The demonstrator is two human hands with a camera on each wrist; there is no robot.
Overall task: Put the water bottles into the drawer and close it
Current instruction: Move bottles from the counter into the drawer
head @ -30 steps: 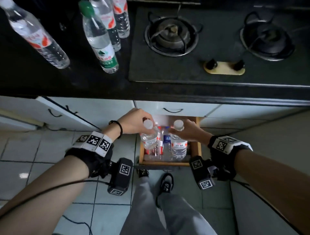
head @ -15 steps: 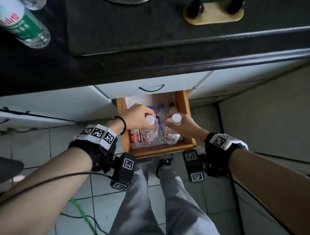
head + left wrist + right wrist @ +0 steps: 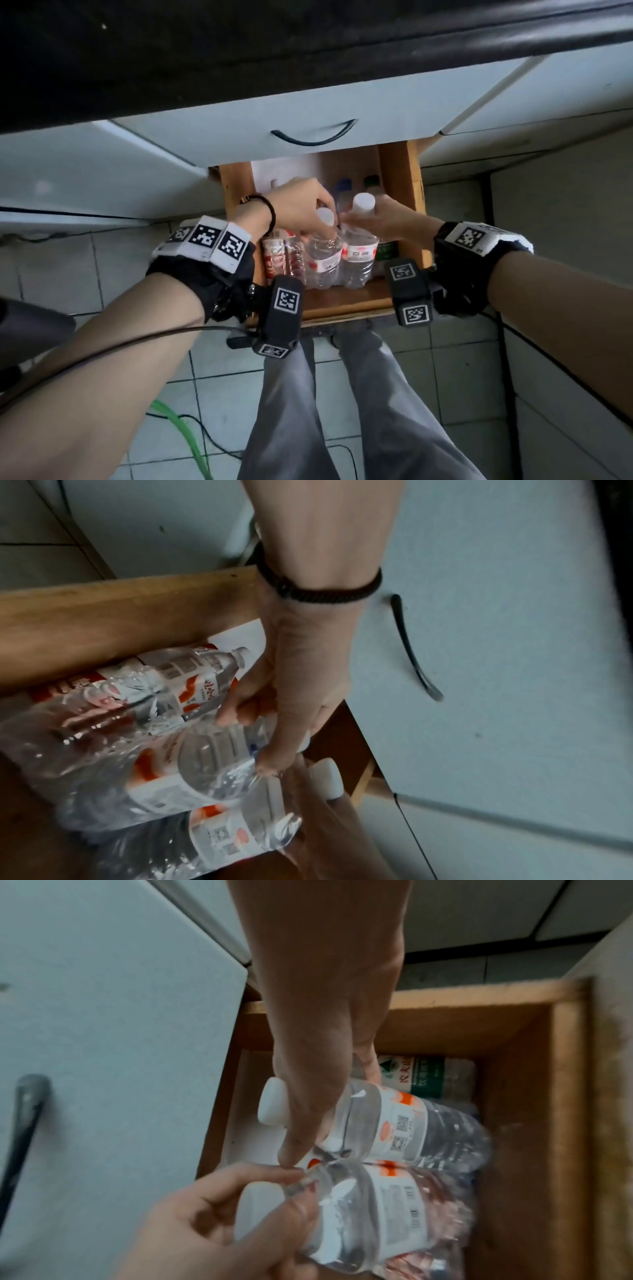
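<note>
A wooden drawer stands pulled out under the white drawer front. Several clear water bottles stand inside it. My left hand grips the neck of a white-capped bottle set down among them. My right hand grips the neck of the neighbouring white-capped bottle. The two bottles touch side by side near the drawer's front. A green-labelled bottle stands behind at the right, and red-labelled ones at the left.
A black countertop edge overhangs the drawers. The closed upper drawer carries a curved dark handle. White cabinet doors flank the opening. My grey-trousered legs stand on the tiled floor, where a green hose and cables lie.
My head has tipped down, so the stove and counter bottles left the view. Both hands have lowered their bottles deeper into the drawer, still gripping the necks.
</note>
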